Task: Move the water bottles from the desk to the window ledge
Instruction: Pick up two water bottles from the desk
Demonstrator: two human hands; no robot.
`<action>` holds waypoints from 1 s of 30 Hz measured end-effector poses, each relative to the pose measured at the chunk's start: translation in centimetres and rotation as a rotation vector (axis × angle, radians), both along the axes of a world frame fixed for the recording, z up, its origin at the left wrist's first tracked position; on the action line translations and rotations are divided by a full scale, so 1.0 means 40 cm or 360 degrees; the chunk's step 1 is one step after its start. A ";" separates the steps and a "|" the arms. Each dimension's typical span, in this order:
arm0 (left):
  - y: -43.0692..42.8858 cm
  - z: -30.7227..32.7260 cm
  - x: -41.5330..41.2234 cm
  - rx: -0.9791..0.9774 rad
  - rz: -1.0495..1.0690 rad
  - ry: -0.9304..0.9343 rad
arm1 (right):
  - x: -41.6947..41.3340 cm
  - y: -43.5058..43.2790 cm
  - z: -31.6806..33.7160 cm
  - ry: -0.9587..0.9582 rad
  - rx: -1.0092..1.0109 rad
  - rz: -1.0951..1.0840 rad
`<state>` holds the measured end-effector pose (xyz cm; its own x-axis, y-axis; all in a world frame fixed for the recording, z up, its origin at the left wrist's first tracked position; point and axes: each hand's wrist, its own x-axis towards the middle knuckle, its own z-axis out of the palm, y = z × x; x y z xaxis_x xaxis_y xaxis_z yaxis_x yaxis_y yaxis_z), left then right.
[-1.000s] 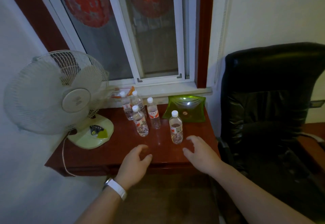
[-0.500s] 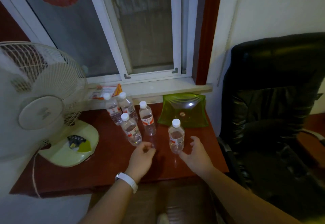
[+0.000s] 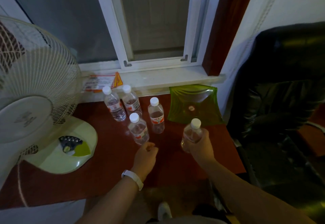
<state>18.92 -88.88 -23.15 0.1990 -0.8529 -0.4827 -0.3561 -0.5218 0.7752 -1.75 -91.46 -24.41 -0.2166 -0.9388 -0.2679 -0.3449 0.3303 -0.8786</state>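
Observation:
Several clear water bottles with white caps stand on the dark red desk (image 3: 109, 153). My right hand (image 3: 200, 146) is closed around the nearest-right bottle (image 3: 192, 132), which tilts slightly. My left hand (image 3: 145, 155) hovers with curled fingers just in front of another bottle (image 3: 138, 128), holding nothing. A third bottle (image 3: 156, 115) stands behind it. Two more bottles (image 3: 114, 106) (image 3: 131, 101) stand near the white window ledge (image 3: 167, 77), which runs along the back under the window.
A pale green desk fan (image 3: 35, 100) fills the left of the desk, its base (image 3: 70, 146) near the bottles. A green glass dish (image 3: 193, 106) sits at the back right. Printed papers (image 3: 103, 82) lie on the ledge's left end. A black office chair (image 3: 281, 100) stands to the right.
My right hand has closed around the front-right bottle, which now tilts. My left hand has stayed near the front bottle with its fingers curled in. The view has moved closer to the desk.

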 end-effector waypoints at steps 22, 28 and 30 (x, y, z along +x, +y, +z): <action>-0.069 -0.061 0.144 -0.0197 0.0397 0.0055 | 0.172 -0.082 0.072 -0.0147 -0.0161 0.0489; -0.117 -0.049 0.144 -0.0404 0.0388 0.0291 | 0.165 -0.103 0.080 -0.0171 -0.0141 0.0530; -0.124 -0.054 0.145 -0.0401 0.0338 0.0316 | 0.158 -0.107 0.083 -0.0172 -0.0124 0.0549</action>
<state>24.74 -93.83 -25.33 0.3077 -0.8996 -0.3099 -0.0909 -0.3520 0.9316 4.59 -95.75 -21.08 0.1420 -0.9701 -0.1967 -0.3280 0.1413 -0.9341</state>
